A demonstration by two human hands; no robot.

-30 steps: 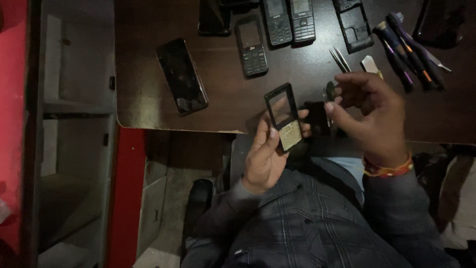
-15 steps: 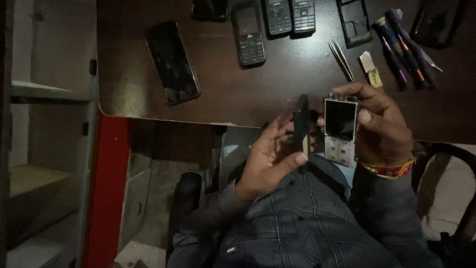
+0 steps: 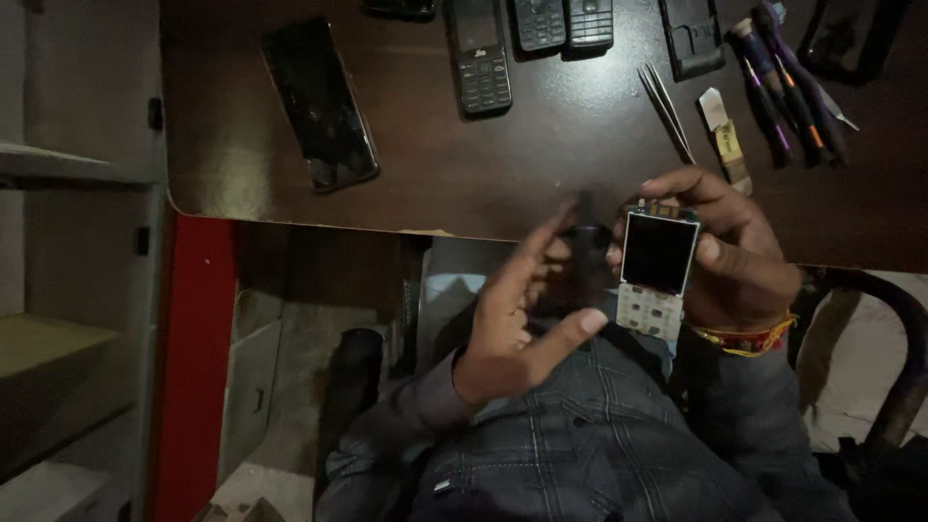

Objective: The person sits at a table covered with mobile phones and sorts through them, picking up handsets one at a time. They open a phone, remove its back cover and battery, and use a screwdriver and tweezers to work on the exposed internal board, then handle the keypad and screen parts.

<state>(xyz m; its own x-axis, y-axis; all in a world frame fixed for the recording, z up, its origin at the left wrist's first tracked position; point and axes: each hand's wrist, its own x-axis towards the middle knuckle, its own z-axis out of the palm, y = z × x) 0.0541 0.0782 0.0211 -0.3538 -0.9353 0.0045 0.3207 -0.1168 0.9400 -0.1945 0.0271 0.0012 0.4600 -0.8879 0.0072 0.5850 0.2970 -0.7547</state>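
bench [image 3: 541, 164]: dark wood, polished and smooth, giving off a dull sheen
phone board [image 3: 657, 274]: glossy black glass screen over a matt pale keypad sheet, sitting in the right hand [image 3: 730, 256]
dark casing [image 3: 583, 246]: matt black plastic (blurred), resting against the left hand [image 3: 512, 324]
smartphone [image 3: 319, 103]: glossy glass, looking smudged
tweezers [image 3: 667, 111]: bare metal, shining faintly
screwdrivers [image 3: 788, 82]: plastic handles, purple and orange
shirt [image 3: 580, 445]: woven checked cloth, matt
wrist thread [image 3: 744, 338]: orange cord, matt
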